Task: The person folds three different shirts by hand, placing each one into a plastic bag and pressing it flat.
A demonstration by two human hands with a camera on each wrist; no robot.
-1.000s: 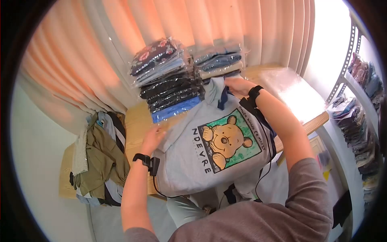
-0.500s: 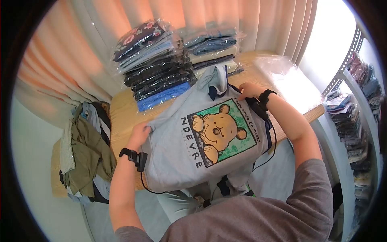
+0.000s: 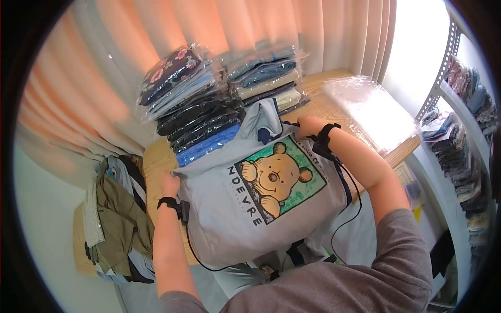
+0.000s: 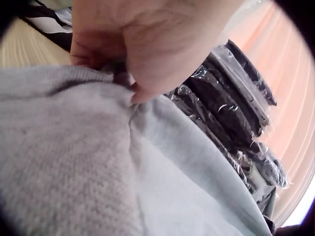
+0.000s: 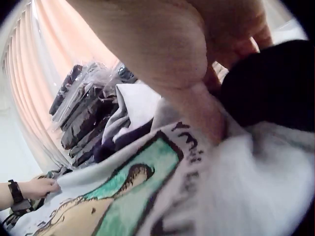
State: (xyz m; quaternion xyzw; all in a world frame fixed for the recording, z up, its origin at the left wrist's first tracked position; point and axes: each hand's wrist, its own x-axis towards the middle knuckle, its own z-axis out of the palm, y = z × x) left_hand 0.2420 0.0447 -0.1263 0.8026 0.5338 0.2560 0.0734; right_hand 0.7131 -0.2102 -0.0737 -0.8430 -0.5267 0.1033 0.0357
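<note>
A grey shirt (image 3: 209, 229) with a bear print (image 3: 274, 180) and dark lettering lies spread over the table's front edge, its lower part hanging toward the person. Its collar (image 3: 255, 117), navy on the inside, points to the back. My left hand (image 3: 169, 185) pinches the shirt's left edge; in the left wrist view the thumb (image 4: 152, 73) presses on the grey fabric at a seam. At the right edge beside the collar, my right hand (image 3: 311, 127) grips the cloth, thumb on top in the right wrist view, next to a navy part (image 5: 275, 88).
Two stacks of bagged folded clothes (image 3: 198, 115) stand at the back of the wooden table (image 3: 156, 156). Clear plastic bags (image 3: 370, 109) lie at the back right. A loose clothes pile (image 3: 120, 214) sits at the left. Shelves with bagged clothes (image 3: 459, 172) line the right.
My left hand has gone from lying loosely at the shirt's left side to pinching its edge. My right hand has moved from the collar down to the right edge. The shirt lies flatter.
</note>
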